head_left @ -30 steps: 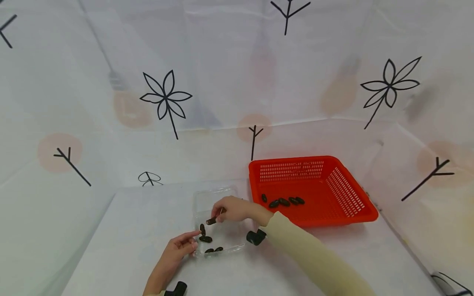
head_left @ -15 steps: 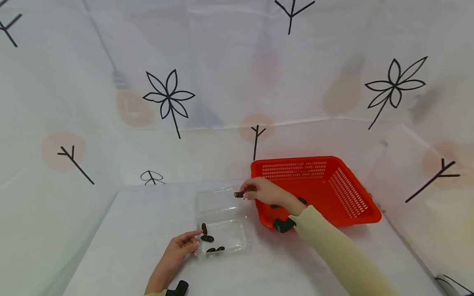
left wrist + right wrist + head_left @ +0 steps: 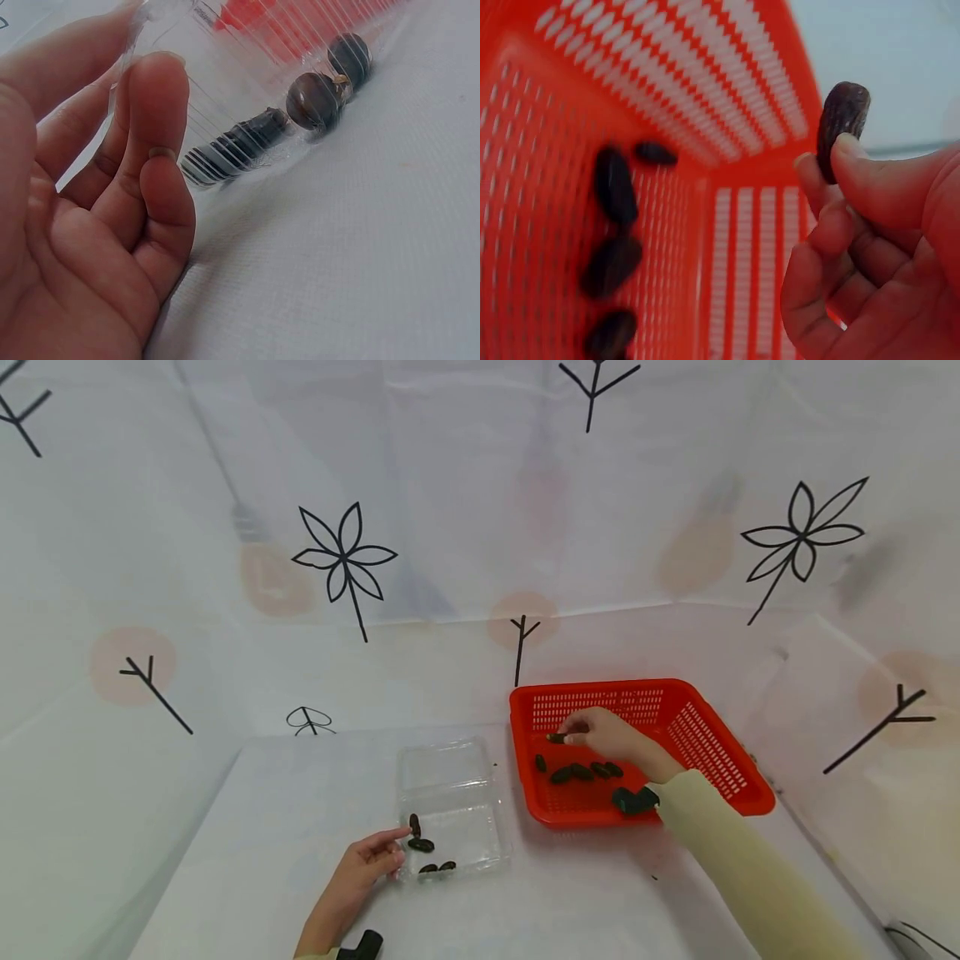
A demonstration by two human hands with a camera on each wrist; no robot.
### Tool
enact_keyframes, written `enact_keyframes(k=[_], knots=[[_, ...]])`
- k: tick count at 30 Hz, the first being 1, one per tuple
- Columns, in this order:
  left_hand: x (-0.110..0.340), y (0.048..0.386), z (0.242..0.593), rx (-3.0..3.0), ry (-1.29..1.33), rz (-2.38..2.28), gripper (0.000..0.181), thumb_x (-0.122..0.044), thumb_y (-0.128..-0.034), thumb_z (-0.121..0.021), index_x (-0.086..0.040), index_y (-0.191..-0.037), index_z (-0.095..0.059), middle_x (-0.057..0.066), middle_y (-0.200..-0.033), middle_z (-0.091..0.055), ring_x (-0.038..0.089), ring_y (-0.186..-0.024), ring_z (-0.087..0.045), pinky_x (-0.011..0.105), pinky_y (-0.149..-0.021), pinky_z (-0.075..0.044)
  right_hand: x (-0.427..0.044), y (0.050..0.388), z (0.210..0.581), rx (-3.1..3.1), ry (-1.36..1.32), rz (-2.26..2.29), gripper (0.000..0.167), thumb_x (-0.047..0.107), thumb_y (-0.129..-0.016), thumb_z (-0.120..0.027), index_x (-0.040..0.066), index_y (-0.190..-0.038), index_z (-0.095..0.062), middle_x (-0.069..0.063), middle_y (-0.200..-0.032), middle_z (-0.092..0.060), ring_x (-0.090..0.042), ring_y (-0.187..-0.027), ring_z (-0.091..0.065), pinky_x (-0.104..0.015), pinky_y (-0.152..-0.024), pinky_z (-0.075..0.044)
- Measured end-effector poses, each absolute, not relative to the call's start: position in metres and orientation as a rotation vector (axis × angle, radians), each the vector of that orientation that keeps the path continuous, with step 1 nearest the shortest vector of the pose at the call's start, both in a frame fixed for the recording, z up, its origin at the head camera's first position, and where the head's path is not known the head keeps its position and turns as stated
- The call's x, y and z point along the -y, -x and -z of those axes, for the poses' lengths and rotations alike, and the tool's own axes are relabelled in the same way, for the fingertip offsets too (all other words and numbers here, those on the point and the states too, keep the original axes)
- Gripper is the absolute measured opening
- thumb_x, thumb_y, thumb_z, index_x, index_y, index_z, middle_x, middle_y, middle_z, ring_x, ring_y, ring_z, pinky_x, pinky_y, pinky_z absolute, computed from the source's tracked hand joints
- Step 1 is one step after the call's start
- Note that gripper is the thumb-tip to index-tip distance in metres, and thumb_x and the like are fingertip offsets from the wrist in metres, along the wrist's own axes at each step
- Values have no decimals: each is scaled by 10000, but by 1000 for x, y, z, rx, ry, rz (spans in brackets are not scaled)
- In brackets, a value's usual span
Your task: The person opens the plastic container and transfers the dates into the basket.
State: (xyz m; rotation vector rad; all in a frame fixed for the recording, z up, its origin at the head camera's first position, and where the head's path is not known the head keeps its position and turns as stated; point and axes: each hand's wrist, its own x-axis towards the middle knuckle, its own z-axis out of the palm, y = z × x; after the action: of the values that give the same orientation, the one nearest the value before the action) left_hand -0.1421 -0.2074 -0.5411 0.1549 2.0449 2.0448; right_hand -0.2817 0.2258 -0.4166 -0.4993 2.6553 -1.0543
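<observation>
A dark wrinkled date (image 3: 843, 120) is pinched between thumb and fingers of the right hand (image 3: 611, 737), which hangs over the red basket (image 3: 551, 814). In the right wrist view that hand (image 3: 885, 247) holds the date near the basket's perforated wall (image 3: 727, 75). Several dark dates (image 3: 581, 772) lie on the basket floor. The left hand (image 3: 367, 864) grips the left edge of a clear plastic box (image 3: 468, 835) with its lid open. Dates (image 3: 422, 844) lie along the box's left and front sides. In the left wrist view, the hand's fingers (image 3: 161, 105) curl at the box's wall beside dates (image 3: 315, 100).
The box's open lid (image 3: 442, 766) lies flat behind it, left of the basket. Small dark specks are on the white table cover (image 3: 247, 843). A patterned sheet (image 3: 450, 527) hangs behind. Dark thin lines show at the lower right corner.
The right hand has carried its date from above the clear box, over the lid, rightward to above the red basket. The left hand has stayed at the box's edge.
</observation>
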Motion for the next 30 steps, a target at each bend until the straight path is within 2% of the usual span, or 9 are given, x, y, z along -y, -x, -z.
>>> enact_keyframes(k=[5, 11, 15, 21, 30], knots=[[208, 143, 542, -2033, -133, -2039, 473, -70, -931, -684, 105, -1348, -542, 16, -900, -604, 107, -735, -566, 257, -688, -502, -255, 289, 424, -2677, 447, 975, 160, 86, -957, -642, 5, -1087, -685, -92, -1032, -668, -327, -965, -604, -472, -859, -511], [208, 143, 543, -2036, -105, -2034, 464, -69, -929, -685, 90, -1345, -555, 16, -895, -607, 108, -730, -566, 256, -688, -504, -288, 300, 437, -2718, 395, 862, 130, 64, -950, -634, -14, -1025, -705, -107, -995, -674, -261, -878, -596, -454, -816, -516], [207, 142, 539, -2049, -130, -2026, 462, -65, -935, -675, 106, -1344, -546, 23, -895, -594, 112, -727, -555, 260, -691, -496, -304, 299, 444, -2701, 325, 841, 128, 36, -934, -636, -41, -1006, -709, -137, -986, -679, -284, -892, -609, -473, -811, -513], [205, 138, 534, -2046, -141, -2023, 469, -67, -943, -664, 112, -1355, -530, 26, -888, -582, 112, -717, -541, 269, -697, -486, -317, 299, 453, -2649, 213, 792, 133, 23, -909, -666, -39, -1011, -727, -128, -975, -689, -295, -915, -620, -508, -871, -499], [205, 139, 533, -2050, -135, -2024, 462, -64, -947, -663, 107, -1355, -533, 26, -891, -582, 113, -721, -542, 264, -696, -487, -322, 301, 462, -2569, 127, 812, 174, 45, -921, -675, -30, -1071, -722, -103, -969, -683, -271, -886, -598, -473, -860, -508]])
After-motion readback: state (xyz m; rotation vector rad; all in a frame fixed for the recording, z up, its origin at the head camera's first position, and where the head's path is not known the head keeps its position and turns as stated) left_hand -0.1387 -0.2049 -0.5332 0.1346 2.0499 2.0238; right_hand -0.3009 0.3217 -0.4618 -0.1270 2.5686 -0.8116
